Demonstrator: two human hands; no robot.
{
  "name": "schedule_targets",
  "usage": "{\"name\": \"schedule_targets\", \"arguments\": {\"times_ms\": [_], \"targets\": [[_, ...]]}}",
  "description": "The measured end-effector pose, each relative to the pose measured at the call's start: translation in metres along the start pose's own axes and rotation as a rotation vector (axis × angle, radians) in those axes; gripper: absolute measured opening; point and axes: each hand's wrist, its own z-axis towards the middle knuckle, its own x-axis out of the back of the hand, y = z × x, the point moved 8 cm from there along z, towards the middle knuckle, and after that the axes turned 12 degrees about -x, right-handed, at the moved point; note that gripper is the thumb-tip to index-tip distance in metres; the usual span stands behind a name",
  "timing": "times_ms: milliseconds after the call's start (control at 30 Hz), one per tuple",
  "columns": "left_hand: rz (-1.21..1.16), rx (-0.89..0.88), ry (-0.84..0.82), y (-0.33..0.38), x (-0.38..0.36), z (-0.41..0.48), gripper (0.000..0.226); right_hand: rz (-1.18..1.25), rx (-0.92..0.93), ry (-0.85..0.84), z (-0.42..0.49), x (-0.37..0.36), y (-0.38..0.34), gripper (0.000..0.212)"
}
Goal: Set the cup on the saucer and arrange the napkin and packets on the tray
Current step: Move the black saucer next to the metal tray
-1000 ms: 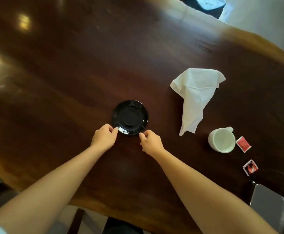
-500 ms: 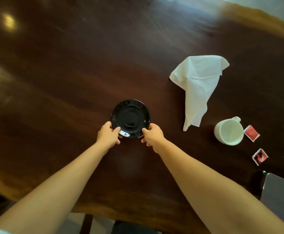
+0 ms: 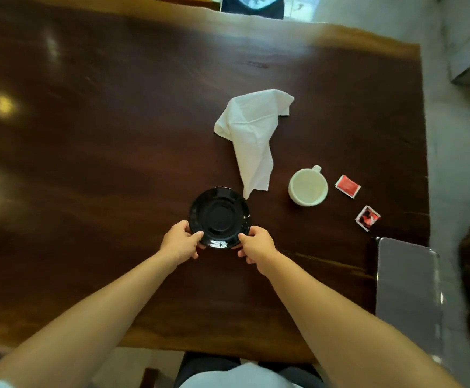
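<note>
Both hands have tightened on the saucer (image 3: 218, 217) since a moment ago, and it now sits closer to the napkin (image 3: 252, 135), whose lower tip just meets its far-right rim. The left hand (image 3: 179, 243) and right hand (image 3: 256, 244) each have their grip clamped on the near rim, thumbs on top. The saucer is glossy black and round with a sunken centre ring. The napkin is white, soft, crumpled to a point. Toward the right edge of the dark polished wooden surface (image 3: 102, 135) stands the matte white cup (image 3: 308, 187), empty, apart from the saucer. Beyond it lie two small red packets (image 3: 347, 186) (image 3: 367, 217). A grey tray (image 3: 407, 298) overhangs the near right corner.
</note>
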Motion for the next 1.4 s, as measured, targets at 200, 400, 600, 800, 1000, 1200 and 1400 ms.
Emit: {"name": "schedule_targets", "arguments": {"times_ms": [200,400,600,800,1000,1200,1400], "targets": [[0.014,-0.023,-0.073,0.048,-0.084,-0.04,0.008,0.065,-0.003,0.007,-0.014,0.09,0.064,0.014],[-0.012,-0.007,-0.188,0.081,-0.185,-0.069,0.007,0.106,-0.016,0.06,-0.016,0.178,0.138,0.009],[-0.003,-0.005,-0.292,0.104,-0.27,-0.086,0.009,0.158,-0.079,0.129,-0.008,0.241,0.207,0.007],[-0.009,0.043,-0.336,0.103,-0.309,-0.097,0.013,0.212,-0.106,0.142,-0.009,0.266,0.241,0.014],[-0.001,0.039,-0.328,0.096,-0.307,-0.089,0.012,0.211,-0.136,0.126,-0.003,0.257,0.244,0.013],[-0.014,0.063,-0.31,0.085,-0.303,-0.081,0.015,0.193,-0.151,0.125,0.005,0.25,0.238,0.01],[-0.018,0.076,-0.304,0.08,-0.303,-0.081,0.02,0.186,-0.157,0.113,0.008,0.247,0.236,0.008]]}}
